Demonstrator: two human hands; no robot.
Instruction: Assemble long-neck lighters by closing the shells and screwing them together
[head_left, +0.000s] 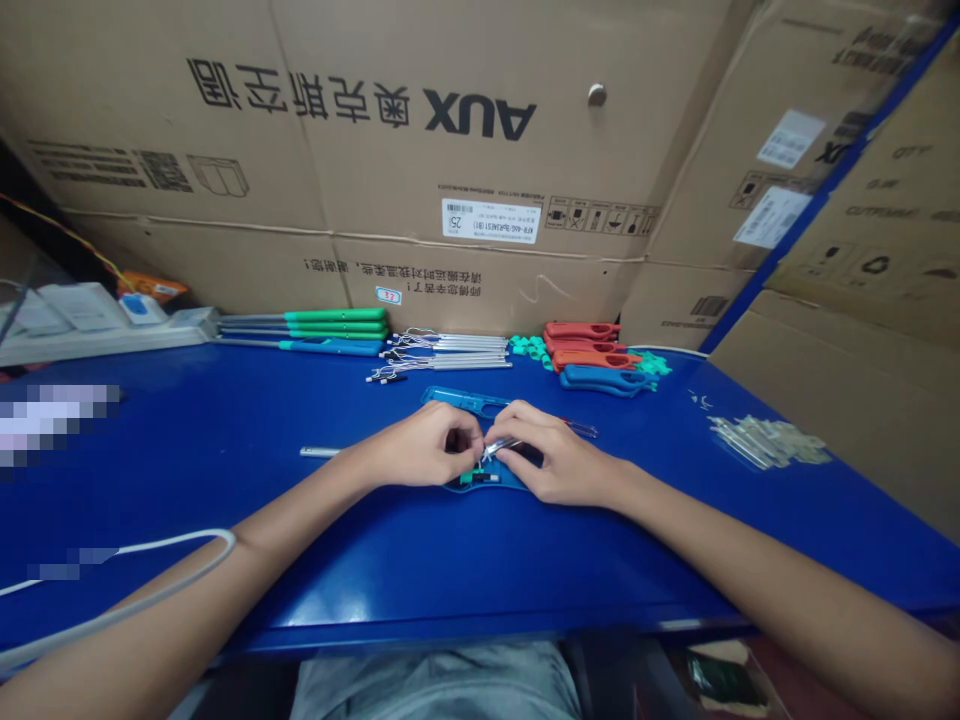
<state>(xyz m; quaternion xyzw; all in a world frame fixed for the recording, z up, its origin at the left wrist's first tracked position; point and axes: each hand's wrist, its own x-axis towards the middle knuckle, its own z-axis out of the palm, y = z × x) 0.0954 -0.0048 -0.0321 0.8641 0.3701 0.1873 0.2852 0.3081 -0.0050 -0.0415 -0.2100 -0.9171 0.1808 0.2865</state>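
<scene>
Both hands meet over a blue plastic casing (517, 482), partly hidden beneath them. My right hand (555, 460) pinches a small silver metal piece (501, 446) between thumb and fingertips. Close against it, my left hand (435, 447) is closed at the fingertips; what it grips is too small to make out, with thin white wire ends showing there. Inside the casing lie a green part and a black connector (480, 478) with a white tip. Just behind the hands rests another blue casing half (469, 402). A silver rod (319, 452) lies left of my left hand.
Behind are green and blue handled sticks (337, 325), wired silver rods (469, 350), and red and blue handles (592, 350) beside green pieces. Small plastic packets (769, 442) lie right. A power strip (180, 330) stands left; a white cable (172, 580) crosses my left forearm. Cardboard (375, 200) walls the back.
</scene>
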